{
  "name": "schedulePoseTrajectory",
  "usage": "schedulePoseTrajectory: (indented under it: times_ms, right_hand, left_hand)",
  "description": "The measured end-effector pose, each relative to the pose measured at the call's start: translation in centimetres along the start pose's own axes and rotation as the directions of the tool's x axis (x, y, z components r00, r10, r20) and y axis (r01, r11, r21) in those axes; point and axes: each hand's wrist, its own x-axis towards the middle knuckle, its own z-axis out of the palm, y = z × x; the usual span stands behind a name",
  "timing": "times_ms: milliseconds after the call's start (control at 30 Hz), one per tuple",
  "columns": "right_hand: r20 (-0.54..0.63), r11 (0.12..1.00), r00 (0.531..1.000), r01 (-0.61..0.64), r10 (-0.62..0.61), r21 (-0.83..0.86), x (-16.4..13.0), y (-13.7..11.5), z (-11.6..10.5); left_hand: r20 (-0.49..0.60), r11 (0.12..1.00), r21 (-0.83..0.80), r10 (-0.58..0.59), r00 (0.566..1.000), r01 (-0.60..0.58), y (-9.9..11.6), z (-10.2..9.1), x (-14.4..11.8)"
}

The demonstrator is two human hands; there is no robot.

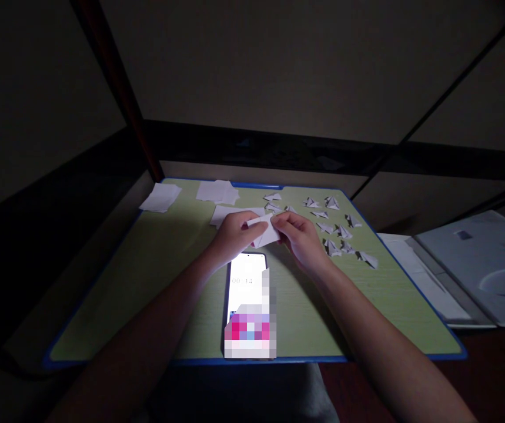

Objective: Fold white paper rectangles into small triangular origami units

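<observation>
Between my two hands is a small piece of white paper (266, 234), partly folded, held above the table. My left hand (233, 236) grips its left side, thumb lying on top. At the upper right of the paper my right hand (300, 235) pinches the edge with thumb and fingers. Fingers under the paper are hidden. Just below the hands lies a lit phone (247, 282) showing a timer, its lower part blurred out. Behind my left hand a stack of white paper sheets (220, 215) is partly covered.
Several folded paper shapes (332, 203) lie spread over the right side of the green table (155, 294) with a blue rim. More paper stacks (161, 197) sit at the far left and back. A pale open case (468, 264) stands right of the table.
</observation>
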Motion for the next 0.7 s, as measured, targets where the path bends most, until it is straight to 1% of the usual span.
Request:
schedulePoseTrajectory:
  times_ms: [100, 267, 467, 567, 700]
  right_hand:
    - [-0.021, 1.000, 1.000, 0.007, -0.006, 0.017, -0.07, -0.13, 0.08]
    - [-0.022, 1.000, 1.000, 0.019, -0.018, 0.002, -0.16, -0.23, 0.20]
    - [-0.039, 0.987, 0.989, 0.143, -0.146, -0.072, -0.36, -0.61, 0.50]
    - [-0.026, 0.983, 0.984, 0.172, -0.174, -0.066, -0.52, -0.76, 0.62]
    - [-0.011, 0.979, 0.981, 0.191, -0.192, -0.064, -0.61, -0.83, 0.69]
  left_hand:
    - [0.020, 0.999, -0.037, -0.011, 1.000, 0.012, 0.04, 0.13, -0.05]
    - [0.025, 0.999, -0.037, -0.018, 1.000, 0.019, -0.10, 0.07, -0.04]
    - [0.014, 1.000, 0.013, -0.004, 1.000, 0.004, -0.61, -0.18, 0.25]
    - [0.024, 1.000, 0.011, 0.007, 1.000, -0.008, -0.72, -0.22, 0.26]
    - [0.024, 0.998, 0.047, 0.031, 0.999, -0.032, -0.71, -0.23, 0.20]
